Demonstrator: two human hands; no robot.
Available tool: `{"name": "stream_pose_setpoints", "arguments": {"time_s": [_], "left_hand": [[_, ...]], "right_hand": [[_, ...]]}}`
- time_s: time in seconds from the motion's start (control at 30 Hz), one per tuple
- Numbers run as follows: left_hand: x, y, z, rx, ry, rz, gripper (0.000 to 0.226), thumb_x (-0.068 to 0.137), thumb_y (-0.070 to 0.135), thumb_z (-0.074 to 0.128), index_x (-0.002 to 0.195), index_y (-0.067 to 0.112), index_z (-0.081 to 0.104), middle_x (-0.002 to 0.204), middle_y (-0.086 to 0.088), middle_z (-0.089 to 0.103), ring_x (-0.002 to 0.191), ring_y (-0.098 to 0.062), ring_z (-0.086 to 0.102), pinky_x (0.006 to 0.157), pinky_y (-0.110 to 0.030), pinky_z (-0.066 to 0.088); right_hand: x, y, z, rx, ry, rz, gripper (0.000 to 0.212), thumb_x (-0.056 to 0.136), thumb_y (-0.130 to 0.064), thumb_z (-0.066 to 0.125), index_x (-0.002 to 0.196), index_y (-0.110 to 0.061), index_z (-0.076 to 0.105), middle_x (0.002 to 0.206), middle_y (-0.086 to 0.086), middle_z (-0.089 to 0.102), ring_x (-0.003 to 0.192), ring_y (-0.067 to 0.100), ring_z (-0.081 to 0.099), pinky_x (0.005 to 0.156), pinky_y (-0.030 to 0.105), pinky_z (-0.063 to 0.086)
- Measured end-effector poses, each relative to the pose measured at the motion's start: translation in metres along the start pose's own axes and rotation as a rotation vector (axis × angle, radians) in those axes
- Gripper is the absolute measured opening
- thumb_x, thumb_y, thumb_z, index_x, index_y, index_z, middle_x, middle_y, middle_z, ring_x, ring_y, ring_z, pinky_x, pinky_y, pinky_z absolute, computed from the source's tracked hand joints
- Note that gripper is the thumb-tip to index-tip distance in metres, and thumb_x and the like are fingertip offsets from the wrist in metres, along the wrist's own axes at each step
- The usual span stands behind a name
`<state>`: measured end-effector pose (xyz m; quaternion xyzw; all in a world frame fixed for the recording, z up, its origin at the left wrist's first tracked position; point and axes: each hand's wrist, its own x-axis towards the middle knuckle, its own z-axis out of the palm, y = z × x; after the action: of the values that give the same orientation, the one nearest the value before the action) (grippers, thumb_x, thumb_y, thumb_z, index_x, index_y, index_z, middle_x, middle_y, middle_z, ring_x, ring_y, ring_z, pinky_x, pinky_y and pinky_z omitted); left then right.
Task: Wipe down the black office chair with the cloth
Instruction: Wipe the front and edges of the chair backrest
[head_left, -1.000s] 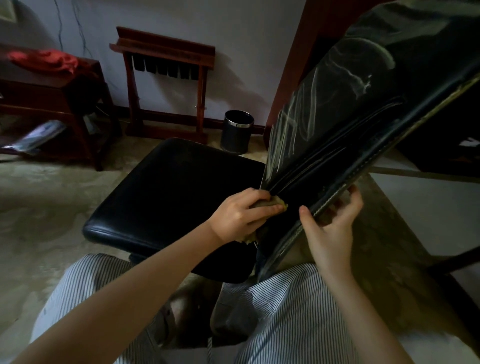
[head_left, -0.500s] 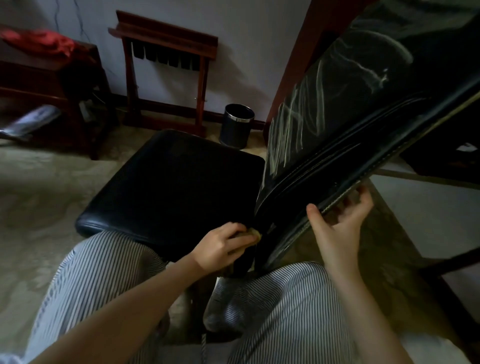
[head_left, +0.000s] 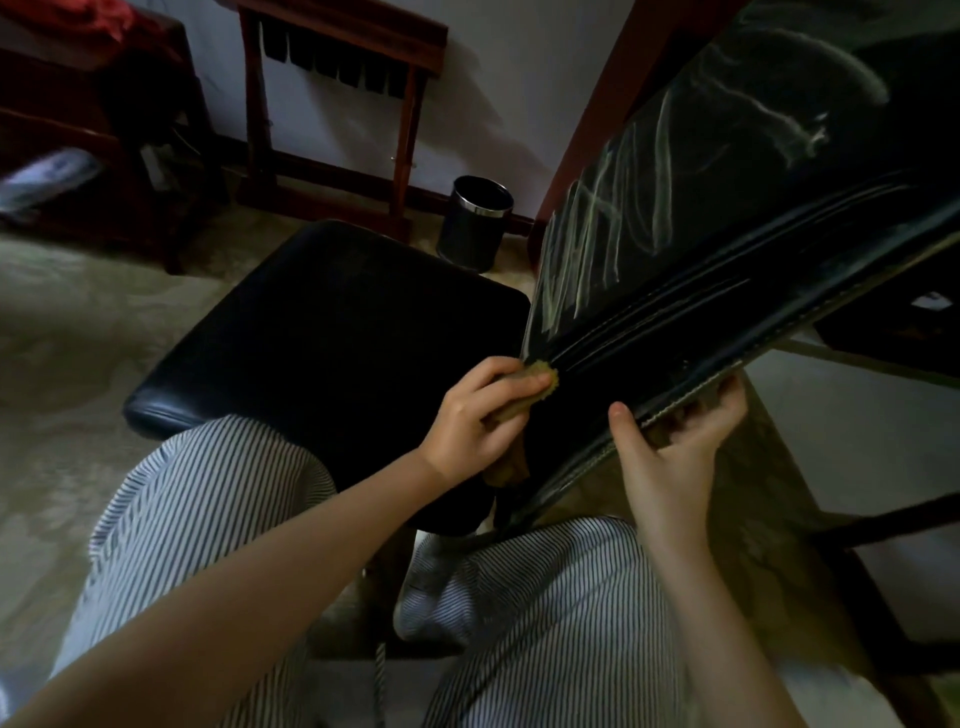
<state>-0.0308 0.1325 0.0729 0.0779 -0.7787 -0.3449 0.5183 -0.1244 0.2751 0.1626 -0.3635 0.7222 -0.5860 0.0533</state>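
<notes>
The black office chair stands before me, its seat at centre and its shiny backrest slanting up to the right, streaked with wet wipe marks. My left hand grips a tan cloth and presses it against the backrest's lower side edge near the seat joint. My right hand grips the backrest's rear edge, thumb on the near side, fingers curled behind it.
A black round bin stands by the wall behind the seat. A dark wooden rack leans at the wall, a wooden table with red fabric at far left. My striped trouser knees flank the chair base. A dark desk edge runs at right.
My left hand with the cloth dipped down toward the seat joint, then came back up along the backrest's lower edge. My right hand kept its grip on the rear edge.
</notes>
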Motion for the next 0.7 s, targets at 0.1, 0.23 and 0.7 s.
{"name": "stream_pose_setpoints", "arguments": {"time_s": [0.1,0.23,0.7], "left_hand": [[-0.006,-0.007,-0.006,-0.025,-0.057,0.002,0.031,0.086,0.007,0.057,0.116,0.015,0.057,0.112,-0.001,0.049,0.097,-0.004,0.053,0.081,-0.016,0.045],[-0.029,-0.021,-0.010,0.023,-0.171,-0.029,0.029,0.086,0.012,0.058,0.115,0.016,0.056,0.113,0.000,0.049,0.101,-0.004,0.053,0.084,-0.013,0.045],[-0.055,-0.021,-0.006,0.210,-0.334,0.105,0.031,0.089,0.018,0.053,0.120,0.016,0.053,0.111,-0.002,0.049,0.094,-0.011,0.053,0.083,-0.015,0.044]], "right_hand": [[0.000,-0.001,0.001,-0.010,0.014,0.006,0.078,0.083,0.002,0.065,0.135,-0.028,0.015,0.108,-0.024,0.042,0.093,-0.028,0.047,0.073,-0.003,0.038],[0.000,0.001,0.001,-0.038,0.013,0.005,0.081,0.083,-0.001,0.066,0.142,-0.021,0.014,0.106,-0.025,0.044,0.094,-0.026,0.048,0.075,0.003,0.041],[0.003,0.005,-0.001,-0.020,-0.021,-0.002,0.081,0.082,-0.007,0.068,0.136,-0.036,0.014,0.108,-0.035,0.039,0.094,-0.028,0.045,0.086,0.013,0.036]]}}
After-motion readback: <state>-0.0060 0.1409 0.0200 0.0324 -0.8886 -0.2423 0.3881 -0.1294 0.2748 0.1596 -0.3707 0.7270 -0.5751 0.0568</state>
